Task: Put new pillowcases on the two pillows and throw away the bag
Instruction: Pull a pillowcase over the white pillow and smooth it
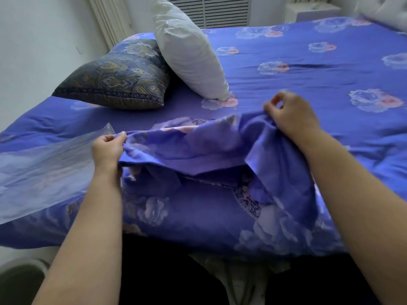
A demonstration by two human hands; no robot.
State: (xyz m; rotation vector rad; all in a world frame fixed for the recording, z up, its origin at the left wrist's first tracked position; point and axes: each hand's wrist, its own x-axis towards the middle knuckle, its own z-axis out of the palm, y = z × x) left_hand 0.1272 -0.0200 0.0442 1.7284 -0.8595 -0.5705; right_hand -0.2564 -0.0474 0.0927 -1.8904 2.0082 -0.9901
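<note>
Risk: the pillowcase (198, 155) is the same purple floral print as the bed (308, 62) cover under it, so the opening edge is easily lost and the wrong layer could be pulled; the fabric is bunched between the two grips and may twist when spread. Left hand (106, 148): fingers curled, pinching the left edge of the pillowcase. Right hand (288, 115): fingers curled, gripping the far right fold. Pillowcase hangs between and below both sets of fingers, draped over the near bed edge. Clear plastic bag (44, 170) lies just outside the left fingers, loose; could slide off. Bare white pillow (187, 47) and patterned pillow (119, 78) well beyond the fingers.
</note>
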